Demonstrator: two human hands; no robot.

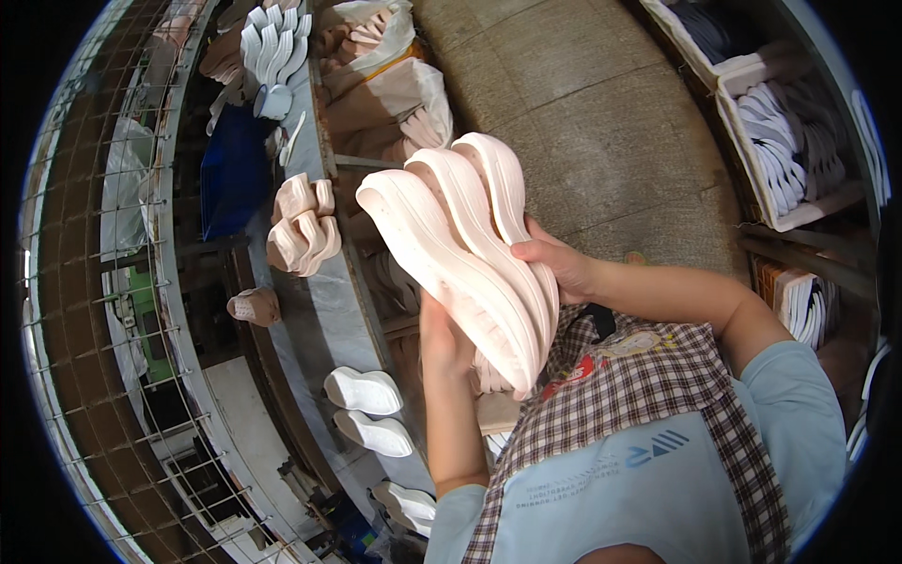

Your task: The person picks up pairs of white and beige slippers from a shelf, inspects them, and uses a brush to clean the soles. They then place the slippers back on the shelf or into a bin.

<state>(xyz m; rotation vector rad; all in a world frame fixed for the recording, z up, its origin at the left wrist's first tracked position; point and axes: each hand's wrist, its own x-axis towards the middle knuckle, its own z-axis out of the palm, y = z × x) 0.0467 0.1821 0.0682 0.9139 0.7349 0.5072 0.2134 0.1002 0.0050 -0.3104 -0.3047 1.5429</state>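
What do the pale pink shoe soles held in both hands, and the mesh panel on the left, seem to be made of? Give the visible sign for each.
Pink shoe soles: probably moulded foam or soft rubber, matt; thick, rounded, ridged edges without shine. Both the left hand and right hand grip the stack. Mesh panel: metal wire, judging by its thin grey crossing rods.

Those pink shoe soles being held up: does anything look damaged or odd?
Nothing stands out. The pink soles sit stacked evenly between the left hand and right hand, with no visible tears.
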